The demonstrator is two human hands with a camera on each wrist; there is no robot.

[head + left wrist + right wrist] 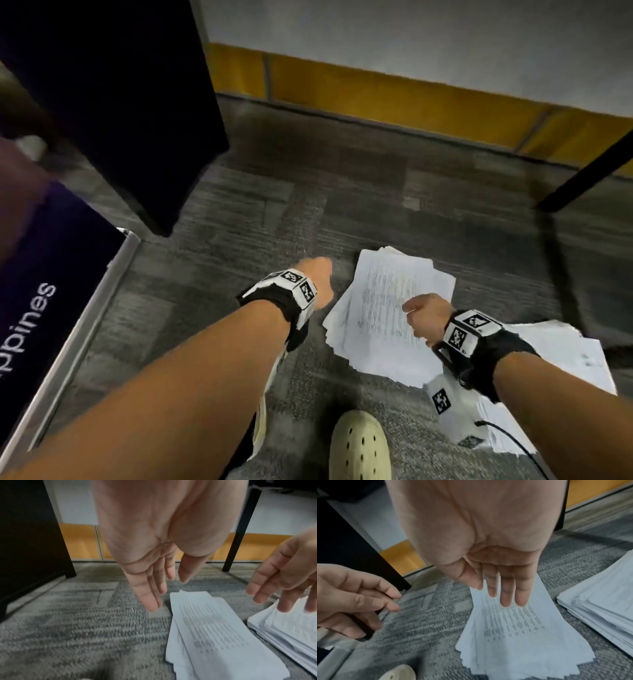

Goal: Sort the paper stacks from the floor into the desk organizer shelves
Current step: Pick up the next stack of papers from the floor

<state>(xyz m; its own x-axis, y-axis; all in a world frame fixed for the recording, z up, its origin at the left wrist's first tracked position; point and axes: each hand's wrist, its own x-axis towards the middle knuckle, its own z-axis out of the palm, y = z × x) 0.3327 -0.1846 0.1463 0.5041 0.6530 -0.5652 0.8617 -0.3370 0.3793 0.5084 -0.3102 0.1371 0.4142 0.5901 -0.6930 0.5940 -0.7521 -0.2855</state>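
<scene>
A fanned stack of printed white sheets (387, 315) (211, 635) (513, 632) lies on the grey carpet. A second, squarer paper stack (579, 363) (289, 628) (606, 601) lies to its right. My left hand (317, 277) (159, 588) hovers above the carpet just left of the fanned stack, fingers straight and empty. My right hand (423, 318) (503, 591) hangs over the fanned stack with straight fingers, holding nothing. The desk organizer is not in view.
A dark cabinet (113, 102) stands at the left, above the carpet. A black desk leg (589, 174) slants at the right. A purple panel with a metal edge (68, 335) runs along the left. My cream shoe (359, 448) is near the stacks.
</scene>
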